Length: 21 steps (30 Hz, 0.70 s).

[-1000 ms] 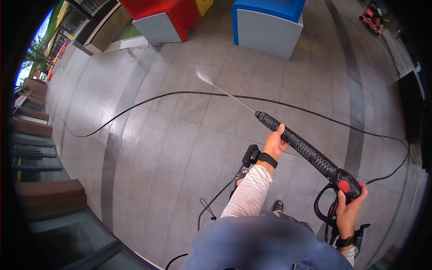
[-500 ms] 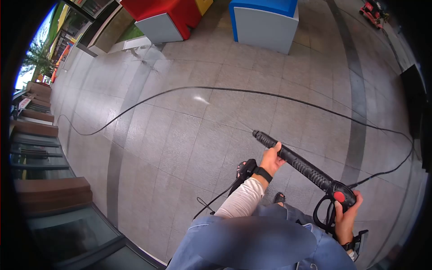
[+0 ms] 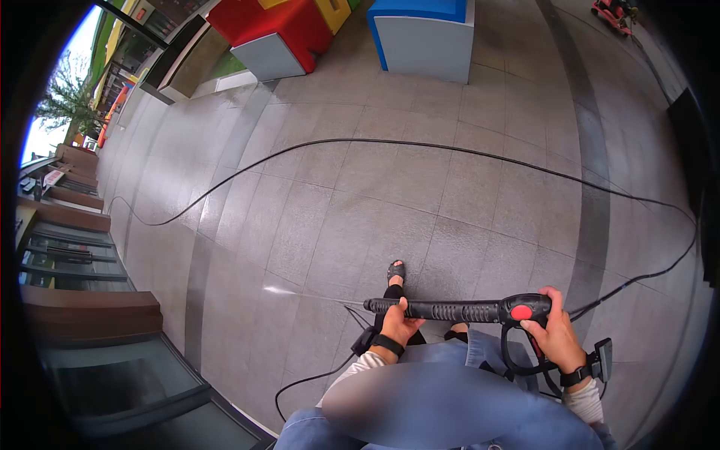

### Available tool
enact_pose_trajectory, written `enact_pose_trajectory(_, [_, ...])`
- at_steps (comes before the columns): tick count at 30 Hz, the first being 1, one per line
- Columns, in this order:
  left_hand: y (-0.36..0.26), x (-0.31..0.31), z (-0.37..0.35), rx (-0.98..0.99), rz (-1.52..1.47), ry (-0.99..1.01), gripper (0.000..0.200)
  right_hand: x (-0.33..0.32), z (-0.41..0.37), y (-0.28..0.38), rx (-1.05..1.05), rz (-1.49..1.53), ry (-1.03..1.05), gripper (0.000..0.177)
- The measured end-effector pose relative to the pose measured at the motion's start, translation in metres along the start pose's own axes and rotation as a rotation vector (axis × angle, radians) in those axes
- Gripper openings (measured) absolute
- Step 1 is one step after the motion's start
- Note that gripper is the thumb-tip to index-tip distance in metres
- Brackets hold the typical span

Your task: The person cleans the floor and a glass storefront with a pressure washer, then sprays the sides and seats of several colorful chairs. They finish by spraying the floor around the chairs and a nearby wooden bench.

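Observation:
A black pressure washer gun [image 3: 457, 310] with a red round button lies across in front of me, its nozzle toward the left. Around the front of the barrel my left hand [image 3: 400, 324] is closed. My right hand [image 3: 553, 335] is wrapped round the rear grip by the trigger. A thin water jet [image 3: 300, 293] leaves the nozzle to the left, just above the paved floor [image 3: 300, 225]. From the gun's rear a black hose [image 3: 630, 281] runs right and loops across the tiles ahead. Both wrists wear black straps with devices.
Ahead stand a blue and grey block [image 3: 424, 41] and a red and grey block [image 3: 274, 52]. Brown ledges with glass panels [image 3: 90, 322] line the left side. A red machine [image 3: 613, 16] is at the far right. My sandalled foot [image 3: 396, 271] is beyond the nozzle end.
The gun has swung from pointing up-left to nearly level leftward, with both hands still on it. The spray's bright spot has shifted down and left. My left foot now shows farther forward.

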<state>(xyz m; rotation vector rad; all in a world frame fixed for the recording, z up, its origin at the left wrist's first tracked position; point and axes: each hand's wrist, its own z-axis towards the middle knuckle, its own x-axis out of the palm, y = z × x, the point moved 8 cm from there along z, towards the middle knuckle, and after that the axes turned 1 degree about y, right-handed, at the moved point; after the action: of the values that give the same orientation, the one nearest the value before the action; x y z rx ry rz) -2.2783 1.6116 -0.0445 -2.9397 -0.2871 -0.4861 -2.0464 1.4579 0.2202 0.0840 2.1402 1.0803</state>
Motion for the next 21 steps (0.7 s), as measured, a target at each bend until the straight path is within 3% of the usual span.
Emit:
enact_pose_trajectory(3, [0.050, 0.002, -0.017, -0.083, 0.001, -0.014, 0.018, -0.020, -0.044, -0.039, 0.065, 0.003, -0.044, 0.054])
enact_pose_trajectory(6, [0.108, 0.071, 0.010, -0.093, 0.190, 0.197, 0.017, -0.054, -0.133, -0.069, 0.144, 0.036, -0.372, 0.054])
enact_pose_trajectory(9, [0.184, 0.167, -0.020, -0.133, 0.358, 0.453, 0.024, -0.069, -0.233, -0.084, 0.141, -0.143, -0.793, 0.050])
enact_pose_trajectory(12, [0.239, 0.189, -0.062, -0.182, 0.435, 0.586, 0.029, -0.061, -0.303, -0.079, 0.244, -0.100, -0.924, 0.050])
enact_pose_trajectory(15, [0.236, 0.139, -0.074, -0.204, 0.349, 0.615, 0.029, -0.040, -0.326, -0.051, 0.175, -0.225, -0.876, 0.050])
enact_pose_trajectory(19, [0.163, -0.016, -0.070, -0.164, 0.235, 0.352, 0.018, 0.017, -0.306, -0.034, 0.106, -0.115, -0.555, 0.053])
enact_pose_trajectory(21, [0.141, -0.070, -0.081, -0.165, 0.192, 0.337, 0.022, 0.039, -0.306, -0.034, 0.098, -0.130, -0.476, 0.054])
